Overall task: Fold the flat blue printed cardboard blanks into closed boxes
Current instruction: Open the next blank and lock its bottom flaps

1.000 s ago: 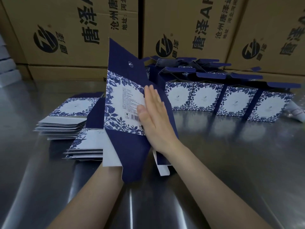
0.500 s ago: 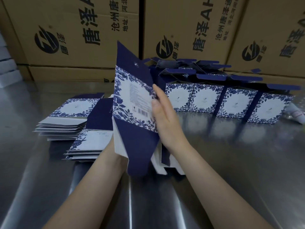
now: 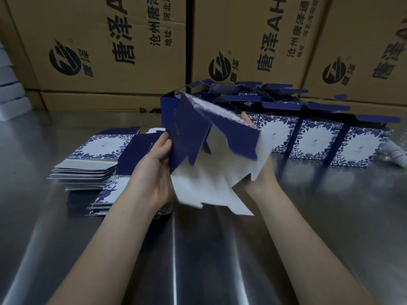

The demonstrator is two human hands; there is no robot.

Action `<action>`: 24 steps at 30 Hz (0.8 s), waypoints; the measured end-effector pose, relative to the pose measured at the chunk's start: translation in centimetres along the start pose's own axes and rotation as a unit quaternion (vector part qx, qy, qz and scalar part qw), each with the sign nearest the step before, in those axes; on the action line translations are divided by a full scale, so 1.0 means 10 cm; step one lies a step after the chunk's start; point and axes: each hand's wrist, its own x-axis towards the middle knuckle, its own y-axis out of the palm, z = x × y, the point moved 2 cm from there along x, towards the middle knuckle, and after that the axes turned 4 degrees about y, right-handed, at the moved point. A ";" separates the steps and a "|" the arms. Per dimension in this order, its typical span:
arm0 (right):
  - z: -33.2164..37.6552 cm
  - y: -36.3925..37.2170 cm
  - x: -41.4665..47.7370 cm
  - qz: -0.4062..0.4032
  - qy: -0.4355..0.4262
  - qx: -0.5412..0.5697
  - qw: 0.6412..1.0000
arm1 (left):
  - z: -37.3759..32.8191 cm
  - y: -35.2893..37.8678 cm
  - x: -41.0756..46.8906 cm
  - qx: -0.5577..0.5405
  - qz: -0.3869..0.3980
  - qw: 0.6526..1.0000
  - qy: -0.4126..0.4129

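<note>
I hold a blue printed cardboard blank (image 3: 193, 130) above the steel table, spread into an open sleeve with its white inner flaps hanging toward me, blurred. My left hand (image 3: 154, 166) grips its left wall with the thumb on the dark blue panel. My right hand (image 3: 261, 172) holds the right side from behind; the card hides most of it and only fingertips show past the top edge. Two stacks of flat blanks (image 3: 88, 166) lie at the left. A row of folded boxes (image 3: 312, 142) with raised lids stands at the back right.
Large brown shipping cartons (image 3: 114, 47) with black print wall off the back of the steel table (image 3: 220, 249). A white tube-like object (image 3: 394, 153) lies at the far right edge. White items (image 3: 8, 93) are stacked at the far left.
The blank stood upright and flat with my right palm pressed on its printed face. Now it is tipped over and pulled open into a sleeve, and my right hand has gone behind it.
</note>
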 end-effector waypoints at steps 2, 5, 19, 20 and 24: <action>0.01 0.01 0.01 0.049 0.013 0.039 0.998 | 0.02 0.04 -0.04 0.005 0.033 0.999 -0.022; 0.01 0.01 0.05 0.047 0.001 0.048 0.998 | 0.02 0.05 -0.04 0.019 0.077 0.997 -0.010; 0.11 0.13 -0.01 0.118 -0.110 -0.028 0.987 | 0.02 0.08 -0.04 -0.071 0.164 0.982 0.057; 0.12 0.14 -0.02 0.123 -0.120 -0.055 0.984 | 0.02 0.07 -0.03 -0.072 0.154 0.984 0.058; 0.12 0.07 0.00 0.137 -0.132 -0.098 0.977 | 0.01 0.03 -0.01 -0.065 0.131 0.987 0.071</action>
